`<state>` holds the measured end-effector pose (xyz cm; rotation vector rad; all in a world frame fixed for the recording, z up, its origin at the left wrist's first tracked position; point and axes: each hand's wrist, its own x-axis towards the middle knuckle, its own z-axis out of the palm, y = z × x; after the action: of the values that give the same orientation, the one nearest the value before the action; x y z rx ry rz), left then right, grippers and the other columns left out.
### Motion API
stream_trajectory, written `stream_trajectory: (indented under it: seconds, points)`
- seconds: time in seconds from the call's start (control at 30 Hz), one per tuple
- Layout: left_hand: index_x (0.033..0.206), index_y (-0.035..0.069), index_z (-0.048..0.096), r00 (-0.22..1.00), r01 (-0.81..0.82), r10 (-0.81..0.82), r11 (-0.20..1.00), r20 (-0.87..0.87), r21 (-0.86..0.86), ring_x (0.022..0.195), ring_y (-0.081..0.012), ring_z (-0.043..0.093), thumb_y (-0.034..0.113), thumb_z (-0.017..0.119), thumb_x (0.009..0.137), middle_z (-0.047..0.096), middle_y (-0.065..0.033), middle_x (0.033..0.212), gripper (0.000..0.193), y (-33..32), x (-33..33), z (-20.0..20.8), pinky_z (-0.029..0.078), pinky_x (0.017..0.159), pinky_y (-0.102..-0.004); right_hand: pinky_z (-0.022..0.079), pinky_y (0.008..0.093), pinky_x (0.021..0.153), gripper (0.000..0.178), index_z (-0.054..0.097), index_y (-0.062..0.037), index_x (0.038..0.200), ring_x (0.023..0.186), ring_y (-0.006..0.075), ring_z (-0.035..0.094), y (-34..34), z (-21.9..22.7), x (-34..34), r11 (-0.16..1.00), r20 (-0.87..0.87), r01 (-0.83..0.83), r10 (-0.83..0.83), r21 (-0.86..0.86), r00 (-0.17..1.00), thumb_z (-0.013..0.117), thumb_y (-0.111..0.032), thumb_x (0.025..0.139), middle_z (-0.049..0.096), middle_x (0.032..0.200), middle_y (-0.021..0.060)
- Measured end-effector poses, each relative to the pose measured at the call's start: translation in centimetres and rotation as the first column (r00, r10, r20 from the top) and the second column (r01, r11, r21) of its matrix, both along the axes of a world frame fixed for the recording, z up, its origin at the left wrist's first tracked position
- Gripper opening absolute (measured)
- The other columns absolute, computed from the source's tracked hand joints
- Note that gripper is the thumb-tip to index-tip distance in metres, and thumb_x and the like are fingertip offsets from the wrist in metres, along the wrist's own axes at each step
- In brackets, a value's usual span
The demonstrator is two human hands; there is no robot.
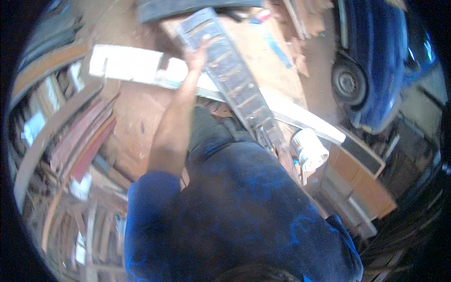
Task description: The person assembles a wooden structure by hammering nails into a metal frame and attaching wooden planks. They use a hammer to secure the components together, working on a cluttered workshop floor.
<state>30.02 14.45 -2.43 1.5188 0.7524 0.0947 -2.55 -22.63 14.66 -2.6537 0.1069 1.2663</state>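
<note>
A long dark board with light crosswise strips slants from the upper middle down toward my right side. My left hand grips its left edge near the far end, thumb over the top face. At the near end, my right hand is blurred and partly covered by my body. It seems closed around a slim dark thing lying along the board, whose kind I cannot make out. Under the dark board, a long white beam runs crosswise from left to right.
A white bucket stands close to my right hand. Plywood lies beyond the beam. Reddish boards and stacked timber fill the left. A blue car stands at the far right, with a wooden cabinet nearer.
</note>
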Motion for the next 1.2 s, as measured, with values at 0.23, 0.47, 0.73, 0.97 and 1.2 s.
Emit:
stream_trajectory:
  seconds: [0.23,0.47,0.73,0.97,1.2]
  points:
    - [0.142,-0.015,0.035,0.989,0.148,-0.147,0.98,-0.016,0.134,0.117,-0.0296,0.059,0.04,0.074,0.091,0.054,-0.0262,0.132,0.084,4.9,-3.4,-2.3,0.049,0.095,-0.0383,0.046,0.0367,0.055,0.029,0.06,-0.0068,0.107,0.058,0.021,0.059,-0.5,4.6,-1.5,0.372,0.366,0.878,-0.895,0.302,0.253,0.055,-0.035,0.102,0.059,0.069,0.0074]
    - [0.14,-0.012,0.043,0.952,0.272,-0.239,0.947,-0.193,0.168,0.114,-0.0273,0.06,0.036,0.07,0.094,0.057,-0.0246,0.13,0.071,3.2,-11.0,2.0,0.05,0.093,-0.0354,0.056,0.033,0.058,0.023,0.045,-0.0015,0.121,0.068,0.0241,0.067,-8.2,10.2,-6.3,-0.366,-0.055,0.676,-0.899,0.64,-0.435,0.047,-0.015,0.102,0.06,0.082,0.0124]
    - [0.13,-0.005,0.058,0.911,0.357,-0.27,0.895,-0.312,0.267,0.112,-0.0258,0.062,0.041,0.067,0.096,0.065,-0.0185,0.123,0.058,5.3,-13.8,-0.2,0.049,0.099,-0.0373,0.062,0.0416,0.079,0.079,-0.002,-0.0089,0.157,0.096,0.0364,0.069,-8.4,8.4,-4.8,-0.369,-0.273,0.763,-0.927,0.531,-0.259,0.047,-0.006,0.095,0.055,0.116,0.0277]
    - [0.139,-0.016,0.04,0.991,-0.089,0.097,0.992,-0.095,0.09,0.123,-0.0301,0.058,0.04,0.082,0.082,0.057,-0.0294,0.131,0.091,2.9,-6.2,1.4,0.045,0.104,-0.0387,0.057,0.0472,0.073,0.053,0.048,-0.0015,0.141,0.091,0.0397,0.069,4.0,9.6,12.0,0.996,0.331,-0.012,-0.018,0.088,0.943,0.049,-0.004,0.088,0.064,0.102,0.0292]
    - [0.138,-0.01,0.038,0.969,0.156,-0.217,0.905,-0.115,-0.396,0.118,-0.0285,0.059,0.033,0.084,0.081,0.059,-0.023,0.13,0.085,4.3,-1.3,-1.0,0.045,0.103,-0.0385,0.057,0.0494,0.078,0.038,0.053,0.0107,0.123,0.099,0.0439,0.066,19.1,8.0,25.3,0.827,0.247,-0.464,0.544,-0.317,0.802,0.051,-0.012,0.092,0.061,0.105,0.0321]
